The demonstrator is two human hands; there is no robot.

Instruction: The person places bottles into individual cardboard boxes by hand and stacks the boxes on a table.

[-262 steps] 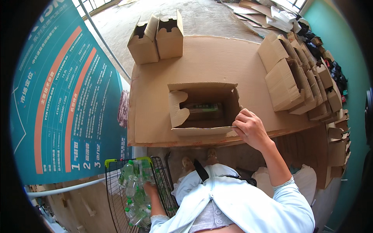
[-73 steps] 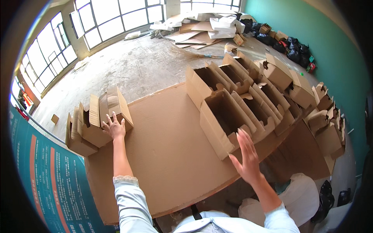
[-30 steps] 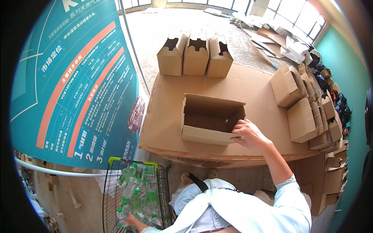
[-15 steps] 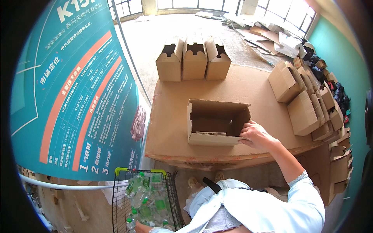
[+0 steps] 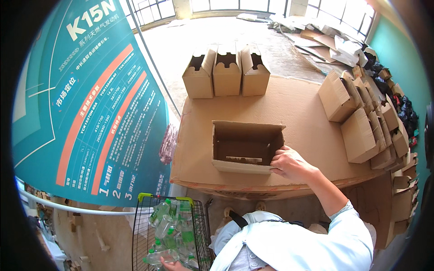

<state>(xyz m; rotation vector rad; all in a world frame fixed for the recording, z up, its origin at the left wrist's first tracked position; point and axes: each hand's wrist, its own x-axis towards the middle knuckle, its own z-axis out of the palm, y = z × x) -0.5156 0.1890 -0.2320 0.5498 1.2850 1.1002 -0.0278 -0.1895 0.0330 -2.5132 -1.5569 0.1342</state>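
An open cardboard box (image 5: 242, 168) sits near the front edge of a large cardboard-topped surface (image 5: 300, 106), its top facing up. A pale printed label shows inside it. At its right end, my right hand (image 5: 293, 163) is closed on the rim. Down at the lower left stands a black wire cart (image 5: 201, 226) with green corner pieces, holding several clear plastic bottles (image 5: 186, 224) with green caps. My left hand (image 5: 174, 265), partly cut off by the lower edge, has its fingers round a clear bottle (image 5: 162, 256) lying sideways in the cart.
Three upright cardboard boxes (image 5: 227, 77) stand in a row at the back of the surface. More boxes (image 5: 359, 135) are stacked on the right side. A tall teal banner (image 5: 90, 113) stands to the left. Flattened cardboard (image 5: 318, 40) lies on the floor at the far right.
The open box has slid slightly left on the surface, with my right hand on its rim. My left hand has moved a little, and its bottle now lies sideways.
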